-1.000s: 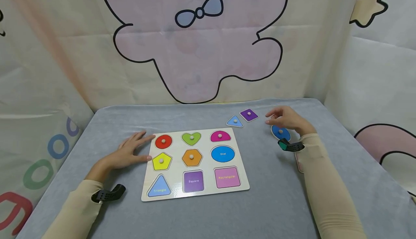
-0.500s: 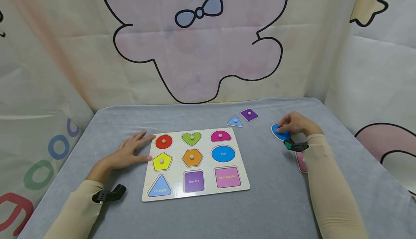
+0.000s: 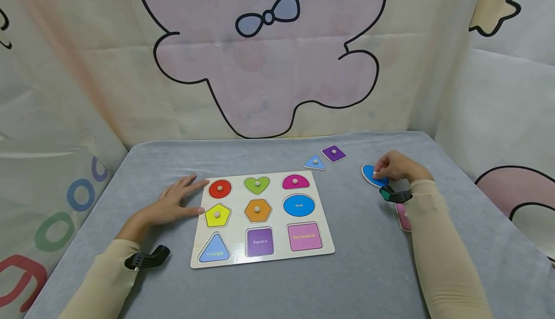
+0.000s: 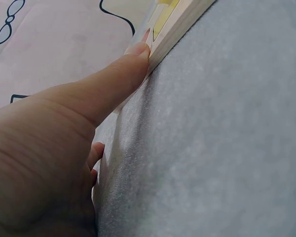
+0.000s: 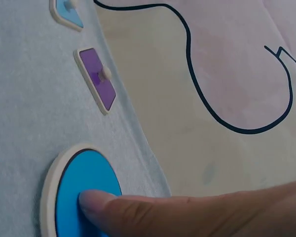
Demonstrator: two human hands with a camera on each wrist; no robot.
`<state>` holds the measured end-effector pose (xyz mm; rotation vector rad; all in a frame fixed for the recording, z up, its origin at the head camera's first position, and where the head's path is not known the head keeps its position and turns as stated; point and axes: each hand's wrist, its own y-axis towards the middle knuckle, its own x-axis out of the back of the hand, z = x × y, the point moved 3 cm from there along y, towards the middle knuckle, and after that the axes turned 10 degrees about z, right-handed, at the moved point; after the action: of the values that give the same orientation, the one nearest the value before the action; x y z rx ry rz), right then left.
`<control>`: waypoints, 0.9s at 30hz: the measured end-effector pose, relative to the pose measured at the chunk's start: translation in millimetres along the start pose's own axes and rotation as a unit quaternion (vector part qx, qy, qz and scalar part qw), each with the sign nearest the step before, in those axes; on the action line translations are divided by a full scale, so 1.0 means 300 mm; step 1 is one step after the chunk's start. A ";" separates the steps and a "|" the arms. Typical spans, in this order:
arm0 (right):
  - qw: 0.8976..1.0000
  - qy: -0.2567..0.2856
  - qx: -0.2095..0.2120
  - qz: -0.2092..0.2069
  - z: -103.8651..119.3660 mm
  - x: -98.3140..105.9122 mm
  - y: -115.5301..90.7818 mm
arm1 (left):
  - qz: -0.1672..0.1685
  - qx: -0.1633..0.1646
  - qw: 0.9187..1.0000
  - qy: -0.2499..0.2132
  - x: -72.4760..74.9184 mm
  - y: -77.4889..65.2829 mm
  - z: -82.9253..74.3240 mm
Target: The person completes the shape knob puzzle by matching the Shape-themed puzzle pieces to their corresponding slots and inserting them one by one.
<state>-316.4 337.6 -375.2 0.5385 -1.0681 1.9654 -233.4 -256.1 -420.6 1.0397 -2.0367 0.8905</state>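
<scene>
On the far right of the table, my right hand point(image 3: 401, 167) pinches the blue oval puzzle piece point(image 3: 369, 173) at its knob. The right wrist view has one digit lying across the blue face of this oval piece point(image 5: 91, 170); the knob is hidden there. My left hand point(image 3: 169, 204) rests with spread fingers at the left edge of the white puzzle board point(image 3: 236, 230). In the left wrist view, the thumb point(image 4: 133, 57) touches the board's side near the yellow pentagon. The board's oval, triangle, square and rectangle spaces show printed labels.
A light blue triangle piece point(image 3: 315, 162) and a purple square piece point(image 3: 333, 153) lie behind the board. Beside the right forearm is a pink piece point(image 3: 403, 217), partly covered by the sleeve. Knobbed pieces, such as the orange hexagon point(image 3: 257, 211), sit in the board.
My right hand has come from above and behind the blue oval piece back onto it and now grips its knob. The left hand stays at the board.
</scene>
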 end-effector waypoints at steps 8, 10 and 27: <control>1.000 0.020 0.006 -0.012 0.014 0.000 0.013 | 0.000 0.002 1.000 0.001 0.001 0.003 0.003; 1.000 0.022 0.006 -0.015 0.013 0.000 0.016 | 0.000 0.002 1.000 0.000 0.001 0.003 0.002; 0.998 0.035 0.028 -0.034 0.043 -0.029 0.050 | -0.003 0.008 1.000 -0.003 -0.004 0.001 0.009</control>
<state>-323.7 318.2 -381.4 0.5257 -0.9425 1.9447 -233.6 -257.6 -423.1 1.0574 -2.0340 0.9038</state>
